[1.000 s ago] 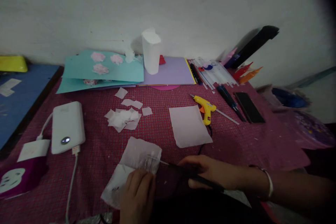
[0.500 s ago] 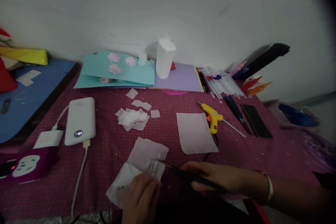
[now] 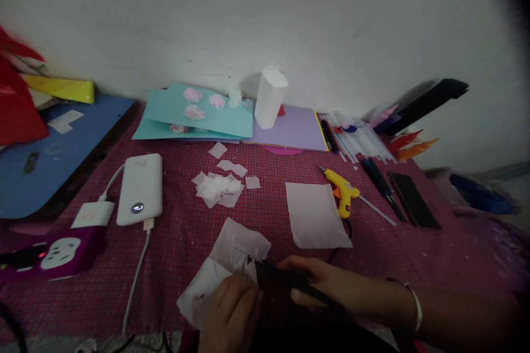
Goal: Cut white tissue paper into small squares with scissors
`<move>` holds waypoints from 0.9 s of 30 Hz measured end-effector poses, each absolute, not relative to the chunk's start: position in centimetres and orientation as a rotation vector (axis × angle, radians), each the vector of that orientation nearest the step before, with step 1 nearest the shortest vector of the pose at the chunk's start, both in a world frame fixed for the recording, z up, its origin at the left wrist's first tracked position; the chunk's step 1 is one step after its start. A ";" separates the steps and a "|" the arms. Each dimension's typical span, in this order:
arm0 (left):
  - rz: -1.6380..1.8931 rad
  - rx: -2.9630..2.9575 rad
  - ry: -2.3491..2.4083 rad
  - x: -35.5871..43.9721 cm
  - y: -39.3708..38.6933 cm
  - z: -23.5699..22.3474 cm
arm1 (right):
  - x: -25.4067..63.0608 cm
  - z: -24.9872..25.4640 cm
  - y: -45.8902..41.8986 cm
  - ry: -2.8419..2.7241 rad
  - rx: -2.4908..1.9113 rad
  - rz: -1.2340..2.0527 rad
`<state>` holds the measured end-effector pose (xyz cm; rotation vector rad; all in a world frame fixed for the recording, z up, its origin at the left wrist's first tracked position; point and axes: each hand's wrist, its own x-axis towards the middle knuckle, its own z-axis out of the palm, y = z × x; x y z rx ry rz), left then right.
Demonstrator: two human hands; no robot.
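Note:
My left hand (image 3: 232, 309) is closed on the lower edge of a thin white tissue paper sheet (image 3: 240, 242) near the table's front edge. Black-handled scissors (image 3: 285, 276) sit in my right hand (image 3: 323, 284), fingers wrapped round the handles. Their thin blades point left and lie across the tissue paper just above my left fingers. A second whitish sheet with a small dark mark (image 3: 202, 292) lies under and beside my left hand. Beyond them is a loose pile of small cut paper squares (image 3: 219, 187), with several single squares around it.
A larger square sheet (image 3: 317, 215) lies right of centre, beside a yellow glue gun (image 3: 342, 187). Farther right are a dark pen-like tool (image 3: 379, 182) and a phone (image 3: 414, 198). A white power bank (image 3: 141, 187) with cables stands left. Behind are turquoise card (image 3: 165, 116) with pink paper flowers and a white roll (image 3: 270, 99).
The scissors have moved slightly left against the tissue paper, and a cut strip at its right edge now looks parted. The whole view has shifted a little, moving things rightward.

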<state>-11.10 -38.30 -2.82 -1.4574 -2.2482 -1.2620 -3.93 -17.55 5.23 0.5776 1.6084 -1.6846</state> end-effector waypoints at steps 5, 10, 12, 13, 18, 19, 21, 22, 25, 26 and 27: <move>-1.228 -1.470 -2.248 -11.1 -38.3 -3.0 | -4.0 5.2 -17.9 1.623 0.579 -1.737; -1.210 -1.453 -2.284 -11.0 -38.4 -3.3 | -3.9 4.9 -18.2 1.624 0.604 -1.707; -1.204 -1.457 -2.300 -11.0 -38.4 -3.3 | -3.9 5.0 -18.0 1.598 0.613 -1.669; -1.207 -1.462 -2.296 -11.0 -38.4 -3.3 | -3.9 5.2 -17.9 1.583 0.615 -1.659; -1.240 -1.461 -2.269 -11.2 -38.3 -2.9 | -4.5 6.2 -17.3 1.525 0.585 -1.648; -1.241 -1.465 -2.266 -11.2 -38.3 -2.8 | -4.7 6.3 -17.3 1.532 0.567 -1.644; -1.247 -1.485 -2.246 -11.3 -38.3 -2.8 | -5.0 6.2 -17.3 1.556 0.533 -1.644; -1.250 -1.497 -2.243 -11.3 -38.3 -2.8 | -5.3 6.2 -17.3 1.570 0.515 -1.649; -1.266 -1.531 -2.233 -11.2 -38.4 -2.9 | -6.0 6.1 -17.6 1.597 0.491 -1.656; -1.263 -1.549 -2.240 -11.2 -38.4 -2.9 | -6.2 6.0 -17.7 1.602 0.490 -1.654; -1.260 -1.568 -2.247 -11.1 -38.5 -2.9 | -6.4 5.9 -17.8 1.605 0.492 -1.653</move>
